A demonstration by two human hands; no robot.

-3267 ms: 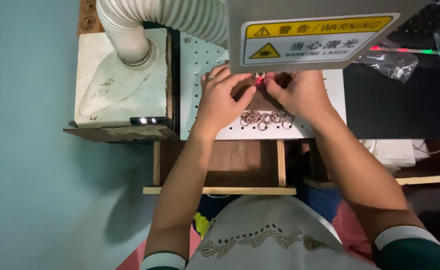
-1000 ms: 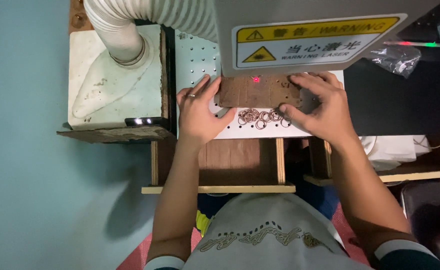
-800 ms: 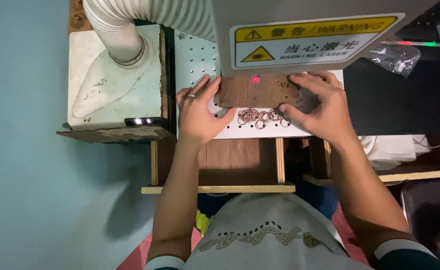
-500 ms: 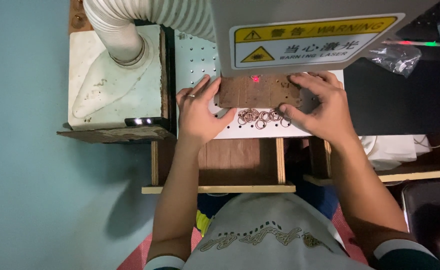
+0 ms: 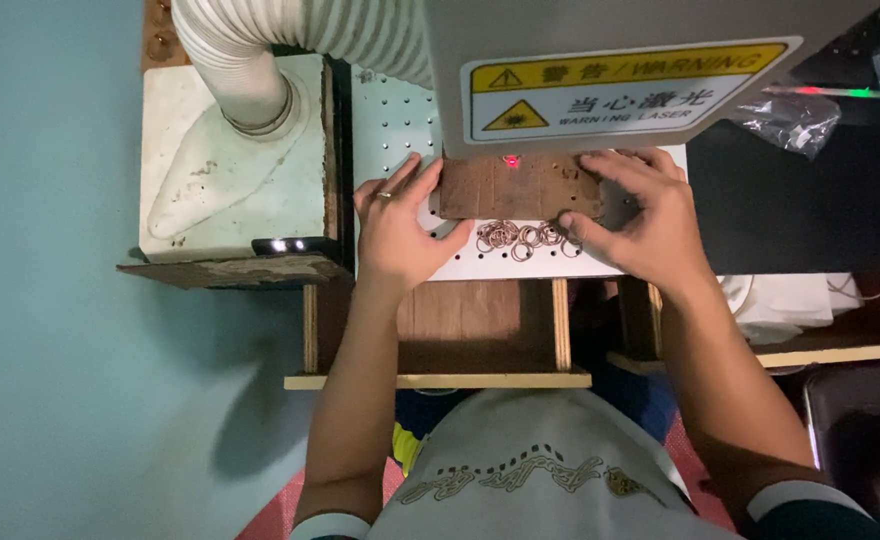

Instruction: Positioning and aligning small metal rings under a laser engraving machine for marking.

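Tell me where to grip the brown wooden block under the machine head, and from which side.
Grip the brown wooden block by its two short ends, coming in from left and right. The left hand and right hand already flank it; the machine head overhangs its far edge, and small rings crowd the near edge.

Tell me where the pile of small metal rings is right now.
In the head view, the small metal rings lie on the white perforated plate, just in front of the brown wooden block, between the left hand and the right hand.
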